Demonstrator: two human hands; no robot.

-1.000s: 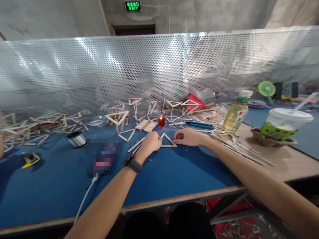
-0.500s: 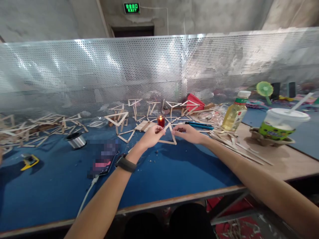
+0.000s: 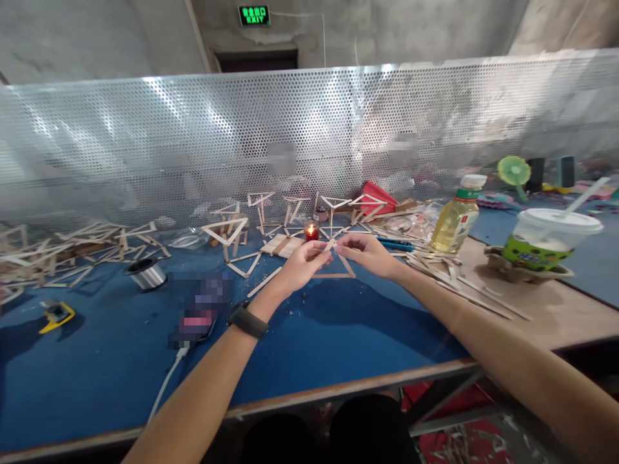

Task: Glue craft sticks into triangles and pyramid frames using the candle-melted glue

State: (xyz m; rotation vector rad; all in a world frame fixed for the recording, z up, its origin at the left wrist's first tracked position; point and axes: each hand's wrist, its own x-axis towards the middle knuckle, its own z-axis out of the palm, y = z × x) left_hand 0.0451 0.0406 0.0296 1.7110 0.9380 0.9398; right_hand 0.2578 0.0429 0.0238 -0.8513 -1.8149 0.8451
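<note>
My left hand (image 3: 305,263), with a dark band on its wrist, has its thumb and fingers closed on a small triangle of thin wooden sticks (image 3: 333,276). At the triangle's top corner, the fingertips of my right hand (image 3: 365,251) pinch the sticks from the other side. The fingers hide part of the frame. Right behind my left hand burns a lit candle in a red glass (image 3: 312,233). A flat wooden piece (image 3: 280,245) lies to its left. Several stick frames (image 3: 227,229) stand behind and to the left on the blue tabletop (image 3: 338,335).
A phone (image 3: 203,309) with a white cable, a wire spool (image 3: 147,274) and a yellow cutter (image 3: 58,316) lie left. To the right are a blue knife (image 3: 396,244), loose sticks (image 3: 464,287), a bottle (image 3: 457,216) and a lidded cup (image 3: 546,241). Perforated metal (image 3: 193,142) screens the back.
The triangle has shifted slightly right, its top corner now pinched between both hands. My left hand has moved right, closer to my right hand, whose fingers have closed in on the corner.
</note>
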